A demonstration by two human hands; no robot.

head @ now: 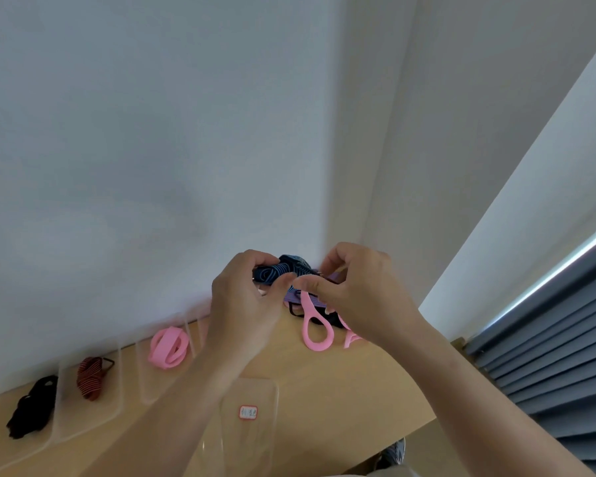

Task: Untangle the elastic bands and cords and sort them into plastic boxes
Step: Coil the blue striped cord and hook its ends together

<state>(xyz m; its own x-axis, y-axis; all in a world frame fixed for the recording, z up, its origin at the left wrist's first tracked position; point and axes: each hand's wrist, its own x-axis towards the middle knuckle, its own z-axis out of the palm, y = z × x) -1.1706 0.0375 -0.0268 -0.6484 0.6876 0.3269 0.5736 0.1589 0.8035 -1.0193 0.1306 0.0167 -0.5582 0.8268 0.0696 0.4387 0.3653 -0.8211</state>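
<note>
— Tangle of bands and cords (291,270), where?
— Held up above the far side of the desk (341,390), between both hands, close to the white wall (152,132).
— Desk and room?
— Pale, smooth wood, set into a corner; grey-blue pleated curtain (547,356) on the right.
— Grips?
— Left grip (245,297) curled, pinching the dark, blue-striped woven cord; right grip (358,297) pinching the tangle's other side. Soft, flat pink loop (315,327) dangling beneath.
— Boxes?
— Clear plastic boxes (124,401), thin-walled, in a row against the wall: black cord (31,407), red-striped cord (90,376), flat pink band (168,347), one each. Nearer, another clear box (255,442) with a red-bordered label (248,412).
</note>
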